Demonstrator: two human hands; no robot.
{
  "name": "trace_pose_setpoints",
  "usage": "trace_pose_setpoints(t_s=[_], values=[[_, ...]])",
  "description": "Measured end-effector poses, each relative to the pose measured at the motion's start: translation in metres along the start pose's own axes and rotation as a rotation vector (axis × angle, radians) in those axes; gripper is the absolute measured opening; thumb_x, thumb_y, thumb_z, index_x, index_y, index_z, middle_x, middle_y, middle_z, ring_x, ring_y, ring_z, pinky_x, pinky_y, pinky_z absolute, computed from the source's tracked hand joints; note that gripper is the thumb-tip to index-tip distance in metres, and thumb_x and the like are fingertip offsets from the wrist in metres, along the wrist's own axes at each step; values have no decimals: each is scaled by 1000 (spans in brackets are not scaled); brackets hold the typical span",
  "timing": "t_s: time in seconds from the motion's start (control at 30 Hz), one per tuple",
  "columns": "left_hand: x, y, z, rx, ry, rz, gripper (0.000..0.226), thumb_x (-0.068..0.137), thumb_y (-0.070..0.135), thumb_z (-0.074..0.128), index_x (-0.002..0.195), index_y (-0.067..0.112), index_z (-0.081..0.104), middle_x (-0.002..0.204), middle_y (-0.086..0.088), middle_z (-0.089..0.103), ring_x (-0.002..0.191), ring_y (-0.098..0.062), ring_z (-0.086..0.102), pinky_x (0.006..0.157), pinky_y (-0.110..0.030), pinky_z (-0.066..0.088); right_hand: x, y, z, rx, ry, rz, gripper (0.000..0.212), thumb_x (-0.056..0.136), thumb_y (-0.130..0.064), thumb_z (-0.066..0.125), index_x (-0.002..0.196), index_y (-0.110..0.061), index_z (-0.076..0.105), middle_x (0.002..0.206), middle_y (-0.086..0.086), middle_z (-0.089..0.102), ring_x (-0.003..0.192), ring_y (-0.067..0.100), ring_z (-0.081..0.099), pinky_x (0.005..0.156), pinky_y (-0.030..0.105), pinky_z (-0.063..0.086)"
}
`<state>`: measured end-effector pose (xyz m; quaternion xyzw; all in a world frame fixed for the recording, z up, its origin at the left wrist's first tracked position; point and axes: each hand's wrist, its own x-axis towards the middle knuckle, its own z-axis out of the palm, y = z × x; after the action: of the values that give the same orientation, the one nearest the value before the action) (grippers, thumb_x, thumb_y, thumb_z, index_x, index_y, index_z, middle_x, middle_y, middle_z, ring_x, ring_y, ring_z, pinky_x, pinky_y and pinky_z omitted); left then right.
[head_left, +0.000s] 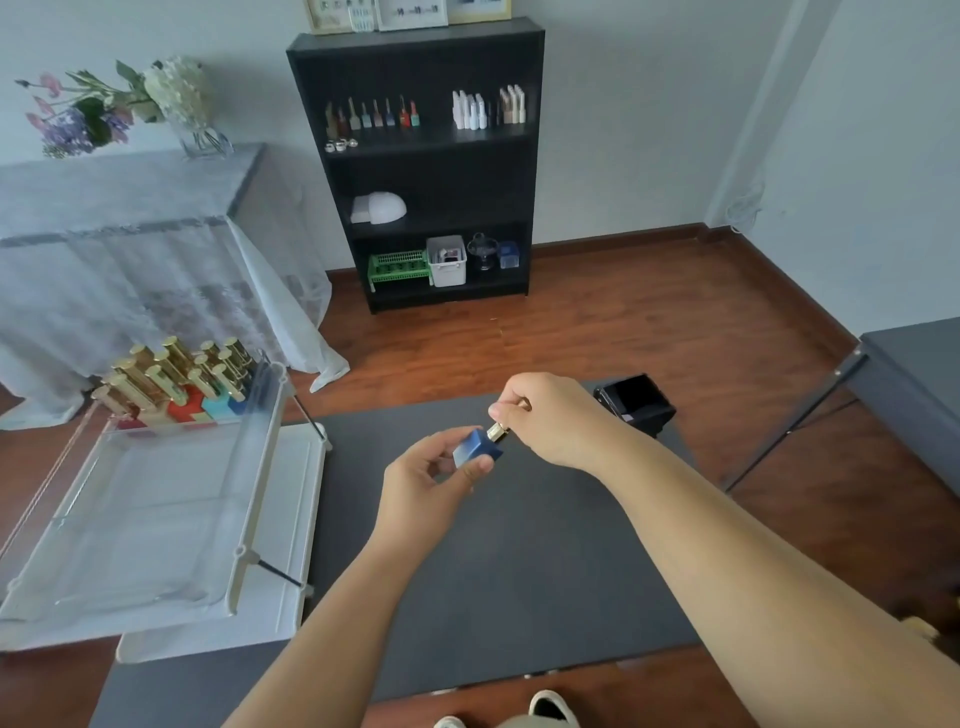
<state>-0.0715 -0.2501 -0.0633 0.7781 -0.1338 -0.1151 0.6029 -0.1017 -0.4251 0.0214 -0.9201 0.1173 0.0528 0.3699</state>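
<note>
A small blue square bottle (477, 450) is held over the dark grey table mat (493, 561). My left hand (428, 480) pinches the bottle's body between thumb and fingers. My right hand (550, 415) grips its gold cap (501, 428), fingers curled round the cap's stem, whose tip pokes out past the knuckles. Both hands are raised above the middle of the mat.
A clear acrylic tray (156, 499) on a white cart stands at the left, with several gold-capped coloured bottles (176, 379) at its far end. A black box (636, 402) sits at the mat's far right corner. A black bookshelf (421, 161) stands against the wall.
</note>
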Motion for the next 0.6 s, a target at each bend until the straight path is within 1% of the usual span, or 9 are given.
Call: trace_pose_setpoints(t_s=[0.07,0.13,0.17,0.23,0.3,0.33,0.4,0.5,0.6], values=[[-1,-2,0,-11,11,-4,27,82,25,81,107,32,76,85,7,74,74,-21,69,72,-26,55,-1,3,0,21,-9,-56,14,95,-31,53,86,-30,63,78,-10,59,57,10,53,48,22,39],[-1,-3,0,-12,19,-1,26,82,26,81,106,34,76,80,11,73,67,-13,68,73,-28,56,-2,6,-1,28,-23,-116,9,93,-31,57,88,-34,63,89,-13,59,70,8,58,53,21,42],[0,-3,1,-11,19,4,25,82,26,80,105,35,76,78,13,73,65,-12,67,73,-28,56,-3,8,-2,42,-37,-131,3,91,-37,59,92,-36,62,96,-13,58,77,8,58,57,21,43],[0,-3,3,-7,23,12,25,82,26,80,103,37,75,76,14,72,64,-12,66,73,-27,55,-2,10,-5,76,-77,-85,25,87,-56,54,101,-35,57,102,-11,59,85,7,59,62,23,44],[1,-3,6,4,31,5,26,81,27,81,105,36,76,77,13,70,69,-18,66,73,-27,55,1,12,-8,32,-114,12,43,87,-66,45,101,-28,59,91,-4,67,76,11,62,62,27,46],[1,-4,7,15,30,4,27,81,27,81,105,35,76,78,12,69,72,-23,65,74,-27,55,3,13,-9,-21,-120,31,45,89,-64,44,97,-24,61,83,-1,69,67,13,62,60,28,46],[0,-4,8,44,25,20,27,81,26,82,106,34,76,77,16,67,78,-30,63,77,-34,54,7,15,-11,-77,-130,22,35,92,-53,49,89,-22,65,73,0,71,57,12,61,54,24,48],[-2,-5,9,89,30,35,28,80,25,82,107,31,76,78,8,66,81,-37,60,80,-43,54,8,13,-17,-72,-163,-45,14,89,-39,64,85,-27,69,74,-6,71,60,7,65,52,21,52],[-3,-7,10,111,35,26,28,80,28,81,108,32,76,79,-1,66,80,-38,58,79,-45,53,7,9,-25,-187,-159,-132,4,82,-30,73,86,-30,71,81,-17,63,61,1,60,45,15,42]])
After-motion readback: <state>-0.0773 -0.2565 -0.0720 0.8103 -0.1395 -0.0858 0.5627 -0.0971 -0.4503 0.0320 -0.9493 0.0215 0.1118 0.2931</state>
